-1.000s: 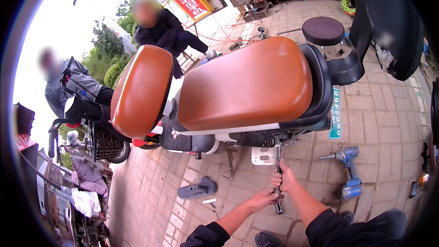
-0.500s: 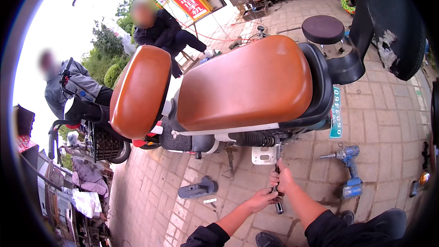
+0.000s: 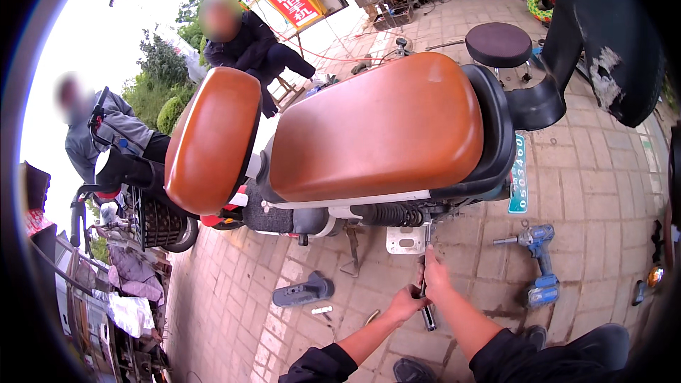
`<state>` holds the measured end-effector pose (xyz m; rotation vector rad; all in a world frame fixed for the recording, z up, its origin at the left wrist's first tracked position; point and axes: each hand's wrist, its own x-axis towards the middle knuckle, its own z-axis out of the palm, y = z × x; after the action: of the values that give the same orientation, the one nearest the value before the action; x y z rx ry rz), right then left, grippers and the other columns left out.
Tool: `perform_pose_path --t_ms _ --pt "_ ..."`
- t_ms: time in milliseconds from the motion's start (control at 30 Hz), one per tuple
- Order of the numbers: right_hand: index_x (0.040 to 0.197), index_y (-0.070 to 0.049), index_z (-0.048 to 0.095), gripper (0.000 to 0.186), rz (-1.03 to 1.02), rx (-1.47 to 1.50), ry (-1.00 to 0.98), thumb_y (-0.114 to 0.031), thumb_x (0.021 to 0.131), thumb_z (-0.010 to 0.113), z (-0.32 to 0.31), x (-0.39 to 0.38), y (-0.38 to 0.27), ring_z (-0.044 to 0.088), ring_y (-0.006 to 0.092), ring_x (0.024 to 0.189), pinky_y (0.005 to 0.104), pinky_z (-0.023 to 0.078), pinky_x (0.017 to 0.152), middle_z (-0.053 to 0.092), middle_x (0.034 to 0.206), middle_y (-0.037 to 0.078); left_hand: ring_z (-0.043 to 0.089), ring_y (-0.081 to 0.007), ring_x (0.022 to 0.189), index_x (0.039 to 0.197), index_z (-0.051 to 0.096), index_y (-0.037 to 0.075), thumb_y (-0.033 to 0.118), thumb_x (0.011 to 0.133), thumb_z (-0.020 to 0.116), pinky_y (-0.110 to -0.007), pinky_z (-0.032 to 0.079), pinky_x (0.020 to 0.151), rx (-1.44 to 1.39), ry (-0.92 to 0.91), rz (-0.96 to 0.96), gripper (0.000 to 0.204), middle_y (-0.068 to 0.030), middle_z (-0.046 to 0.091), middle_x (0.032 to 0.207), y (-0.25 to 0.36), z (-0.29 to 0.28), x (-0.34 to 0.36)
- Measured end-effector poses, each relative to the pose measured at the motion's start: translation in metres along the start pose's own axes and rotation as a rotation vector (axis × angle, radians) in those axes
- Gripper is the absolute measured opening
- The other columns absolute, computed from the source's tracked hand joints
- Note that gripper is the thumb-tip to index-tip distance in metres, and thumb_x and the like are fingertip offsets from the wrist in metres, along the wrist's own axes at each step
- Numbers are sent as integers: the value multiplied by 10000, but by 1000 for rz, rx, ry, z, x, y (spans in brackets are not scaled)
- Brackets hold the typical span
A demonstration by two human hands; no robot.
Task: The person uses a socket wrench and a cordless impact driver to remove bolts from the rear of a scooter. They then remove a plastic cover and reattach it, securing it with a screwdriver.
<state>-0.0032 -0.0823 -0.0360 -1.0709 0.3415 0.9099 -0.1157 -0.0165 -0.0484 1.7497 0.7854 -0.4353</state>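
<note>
A parked electric scooter stands before me with its tan saddle (image 3: 376, 131) across the middle. Below its rear shock absorber (image 3: 386, 214), beside a pale slotted metal plate (image 3: 406, 240), runs a long-handled wrench (image 3: 430, 320) with a shiny lower end. Its upper end meets the scooter's underside, where the exact contact is too small to tell. My right hand (image 3: 437, 275) is closed round the upper handle. Lower down, my left hand (image 3: 406, 303) grips the same handle, near its shiny end.
On the paving lie a blue cordless impact driver (image 3: 540, 264), a black plastic part (image 3: 303, 291), a small white piece (image 3: 321, 310) and a brass-coloured piece (image 3: 372, 318). A round stool (image 3: 499, 45) stands behind the scooter. Two people (image 3: 245, 46) are on the far side.
The view has shifted slightly, and both hands have moved a little on the wrench. The brass-coloured piece beside my left forearm now shows. Both hands keep their hold.
</note>
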Motion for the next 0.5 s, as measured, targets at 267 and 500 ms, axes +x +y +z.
perform_pose_path --t_ms 267,500 --pt "695 -120 422 523 327 490 -736 -592 917 381 -42 29 -13 230 98 413 270 246 385 254 510 -46 558 -147 970 1195 474 8 222 950 517 -325 450 917 -612 -546 -38 328 -93 571 1147 16 -13 -9" --pt "761 -47 532 488 -14 68 -4 -487 949 435 2 4 0 367 118 421 274 297 396 402 527 -5 561 -134 824 1060 494 -14 240 832 688 -297 458 730 -26 -23 -1 393 -74 592 1006 10 -5 -6"
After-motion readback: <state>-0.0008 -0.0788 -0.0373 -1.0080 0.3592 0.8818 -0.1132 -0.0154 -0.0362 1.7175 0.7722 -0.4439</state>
